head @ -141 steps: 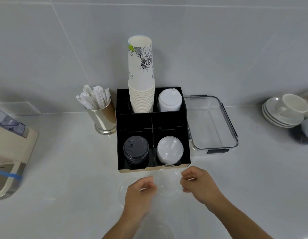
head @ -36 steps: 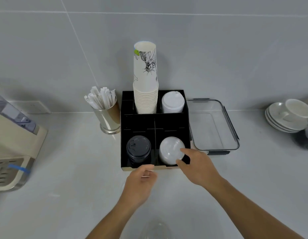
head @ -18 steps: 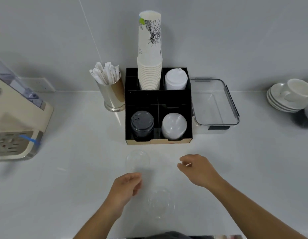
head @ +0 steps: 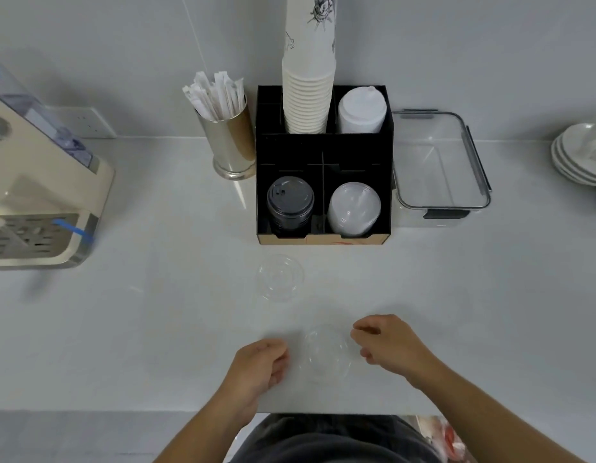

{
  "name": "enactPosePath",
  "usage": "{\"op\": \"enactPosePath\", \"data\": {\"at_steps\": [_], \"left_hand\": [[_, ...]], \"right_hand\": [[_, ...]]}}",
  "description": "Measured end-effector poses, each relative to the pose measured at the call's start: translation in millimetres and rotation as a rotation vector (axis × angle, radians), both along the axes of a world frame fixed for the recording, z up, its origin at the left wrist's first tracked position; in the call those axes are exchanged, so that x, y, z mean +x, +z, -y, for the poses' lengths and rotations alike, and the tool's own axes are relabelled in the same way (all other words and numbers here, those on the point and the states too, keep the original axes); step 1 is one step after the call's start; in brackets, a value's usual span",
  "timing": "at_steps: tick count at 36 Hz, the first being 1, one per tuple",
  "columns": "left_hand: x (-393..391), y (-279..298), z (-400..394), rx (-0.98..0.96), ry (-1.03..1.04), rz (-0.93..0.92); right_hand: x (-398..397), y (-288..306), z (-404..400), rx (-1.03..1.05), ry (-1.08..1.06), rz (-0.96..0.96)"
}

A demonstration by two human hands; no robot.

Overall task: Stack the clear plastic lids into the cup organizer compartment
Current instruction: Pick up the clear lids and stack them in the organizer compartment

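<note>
We see a pale grey tiled wall [head: 457, 45] filling the top of the frame, one grout line [head: 193, 38] running diagonally at upper centre-left. A white wall socket [head: 86, 123] sits at left, low on the wall, just above the counter. The white countertop [head: 156, 312] spans the middle of the frame, glossy, with soft even light and faint shadows. Its front edge runs along the bottom, and grey floor [head: 72, 436] shows below it at lower left.
</note>
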State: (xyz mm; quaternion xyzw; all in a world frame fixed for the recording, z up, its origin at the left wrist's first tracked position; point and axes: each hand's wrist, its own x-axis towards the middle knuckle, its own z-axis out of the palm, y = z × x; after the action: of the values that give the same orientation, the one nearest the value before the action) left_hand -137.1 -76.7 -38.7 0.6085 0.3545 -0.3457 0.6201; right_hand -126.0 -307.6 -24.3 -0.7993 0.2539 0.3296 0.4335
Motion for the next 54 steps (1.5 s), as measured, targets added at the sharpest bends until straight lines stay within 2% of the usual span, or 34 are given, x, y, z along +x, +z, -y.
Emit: {"op": "enactPosePath", "data": {"at_steps": [9, 19, 24, 44, 54], "left_hand": [[-3, 0, 13, -0.082, 0.011, -0.015], [-4, -8, 14, -0.057, -0.04, 0.037], [-3, -11, 15, -0.01, -0.099, 0.056], [41, 15, 29, -0.01, -0.157, 0.223], [73, 34, 46, -0.011, 0.041, 0.365]], "right_hand": [[-15, -6, -9, 0.097, -0.082, -0.056], [-17, -2, -12, 0.067, -0.052, -0.064], [-17, 2, -12, 0.043, -0.016, -0.024], [20, 47, -3, 0.094, -0.152, 0.134], [50, 64, 7, 0.022, -0.179, 0.269]]}}
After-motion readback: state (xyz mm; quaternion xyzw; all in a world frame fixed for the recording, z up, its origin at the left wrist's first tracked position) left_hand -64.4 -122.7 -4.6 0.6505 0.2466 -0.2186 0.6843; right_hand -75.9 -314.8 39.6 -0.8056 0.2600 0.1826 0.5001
